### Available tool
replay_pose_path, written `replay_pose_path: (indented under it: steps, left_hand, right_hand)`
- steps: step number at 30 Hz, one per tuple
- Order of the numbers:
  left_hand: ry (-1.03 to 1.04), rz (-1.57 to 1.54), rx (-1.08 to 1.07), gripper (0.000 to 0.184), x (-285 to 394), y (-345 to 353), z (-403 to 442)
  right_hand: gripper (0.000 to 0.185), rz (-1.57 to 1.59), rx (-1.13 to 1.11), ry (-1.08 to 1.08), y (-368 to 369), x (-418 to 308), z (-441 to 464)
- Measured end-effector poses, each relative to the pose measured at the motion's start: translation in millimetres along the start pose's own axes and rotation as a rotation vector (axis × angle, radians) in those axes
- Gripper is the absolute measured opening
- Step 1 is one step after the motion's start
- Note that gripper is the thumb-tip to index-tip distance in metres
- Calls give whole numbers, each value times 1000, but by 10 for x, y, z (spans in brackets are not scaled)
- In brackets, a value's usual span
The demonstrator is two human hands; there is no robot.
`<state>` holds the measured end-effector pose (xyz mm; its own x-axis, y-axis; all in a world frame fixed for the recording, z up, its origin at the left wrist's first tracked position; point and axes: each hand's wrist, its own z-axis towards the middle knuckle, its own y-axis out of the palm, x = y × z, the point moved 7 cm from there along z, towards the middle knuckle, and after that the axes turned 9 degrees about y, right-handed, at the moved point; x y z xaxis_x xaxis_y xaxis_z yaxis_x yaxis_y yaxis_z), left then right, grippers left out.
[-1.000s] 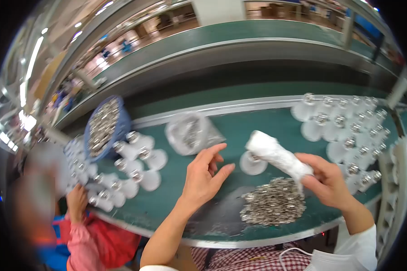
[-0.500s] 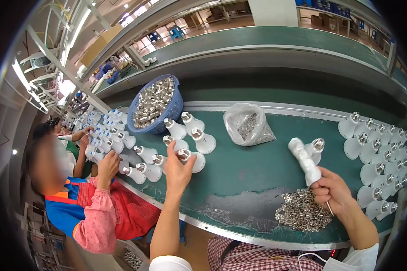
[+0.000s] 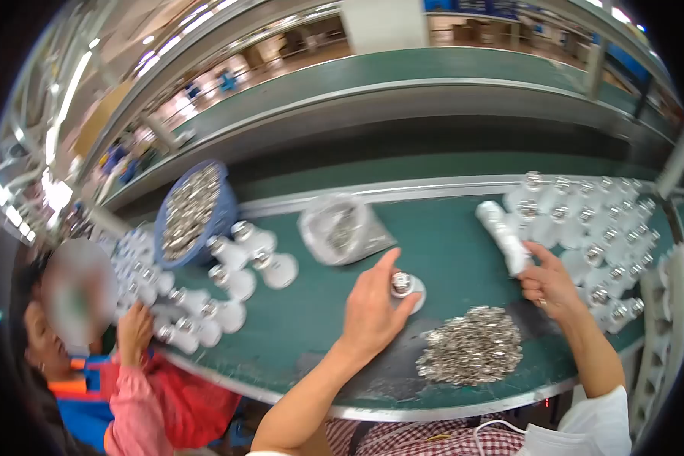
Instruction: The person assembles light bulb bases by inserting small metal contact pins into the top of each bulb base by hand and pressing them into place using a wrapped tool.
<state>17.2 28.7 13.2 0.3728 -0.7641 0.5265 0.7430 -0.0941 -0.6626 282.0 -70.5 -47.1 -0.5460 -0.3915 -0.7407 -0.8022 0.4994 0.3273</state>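
My left hand (image 3: 367, 313) is curled around a white LED bulb (image 3: 416, 296) with a metal screw cap, at the middle of the table, thumb and fingers on either side of the cap. My right hand (image 3: 552, 286) grips the lower end of a white-wrapped stick-like tool (image 3: 501, 237), tilted up and to the left; what lies under the wrapping is hidden. Between my hands, nearer to me, lies a heap of small shiny metal pieces (image 3: 471, 346). Beyond my left hand rests a clear plastic bag (image 3: 334, 232) with small metal parts inside.
Rows of capped bulbs (image 3: 585, 216) crowd the right side. More bulbs (image 3: 277, 270) stand at the left, by a blue basket (image 3: 226, 209) full of metal caps. A co-worker in a red apron (image 3: 182, 395) sits at the left, one hand (image 3: 134, 328) near the bulbs.
My left hand has moved right from the left group, bringing a bulb to the middle. My right hand still holds the wrapped tool, now nearer the right-hand rows. The view has swung right.
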Motion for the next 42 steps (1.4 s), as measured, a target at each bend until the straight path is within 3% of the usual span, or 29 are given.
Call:
replay_pose_path:
  steps: [4,8,11,13,16,19,21,24,26,27,29,31,36,38,40,41,42]
  left_hand:
    - [15,-94,-26,64,58,-42,198]
    - [45,44,82,10,-395,-489,542]
    - [93,217,-99,11,-746,-452,709]
    - [131,394,-425,14,-962,-172,683]
    - [13,355,-424,15,-1107,-114,691]
    - [-56,318,-423,13,-1136,-121,682]
    - [-81,297,-413,11,-1159,-163,671]
    - [21,346,-354,10,-1134,-198,612]
    - [120,326,-198,9,-1064,-267,597]
    - [122,322,-199,9,-1020,-260,597]
    - [-64,237,-160,7,-1032,-332,593]
    - [-26,199,-128,5,-1004,-394,584]
    - [84,179,6,2,-1022,-442,535]
    - [-55,44,32,2,-1065,-472,511]
    - [-65,53,47,2,-1009,-550,502]
    - [-73,59,62,4,-978,-588,502]
    - [-71,62,59,4,-942,-595,502]
  right_hand:
    - [59,27,-21,29,-86,57,39]
    - [63,75,-31,-13,-126,120,-26]
    - [59,214,37,-67,-192,129,-34]
    - [54,268,57,-52,-103,118,-72]
    - [48,251,-94,-4,162,93,32]
    - [28,323,-176,-83,322,-15,340]
    - [30,341,-133,-98,282,-61,508]
    - [32,347,-54,-119,201,-48,527]
    - [32,337,-16,-128,110,-21,481]
    - [34,257,-3,-139,71,-3,458]
    - [37,177,11,-152,-17,60,407]
    - [35,-766,317,-768,8,-219,84]
    - [40,-1192,393,-710,58,-178,-235]
    - [39,-1345,450,-710,97,-170,-272]
    - [37,-1571,656,-1017,232,-260,-433]
    - [37,-1566,655,-1017,261,-287,-447]
    - [34,-1488,603,-1158,360,-334,-535]
